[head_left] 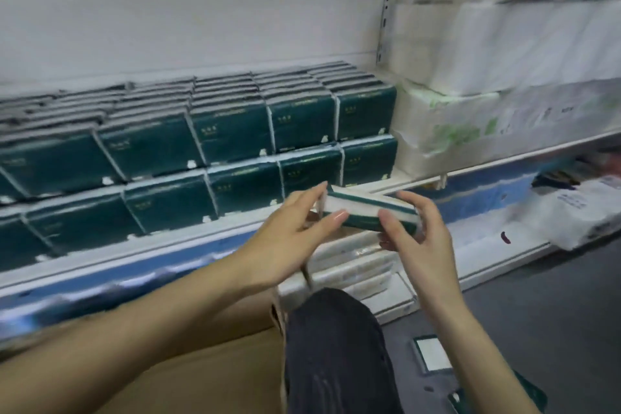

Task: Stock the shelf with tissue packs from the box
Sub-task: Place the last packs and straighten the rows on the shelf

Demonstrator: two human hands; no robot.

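Bare forearms [151, 329]; dark grey creased trousers [336, 356] cover the knee [331, 309].

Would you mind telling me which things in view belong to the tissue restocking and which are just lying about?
Job in hand:
- tissue pack, held between left hand and right hand
- stocked green packs
- shelf
- cardboard box

Just lying about:
- white paper bundles beside the green rows
- plastic-wrapped bags, lower right

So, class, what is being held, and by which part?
A green tissue pack, by its two ends: left hand pinches one, right hand grips the other.
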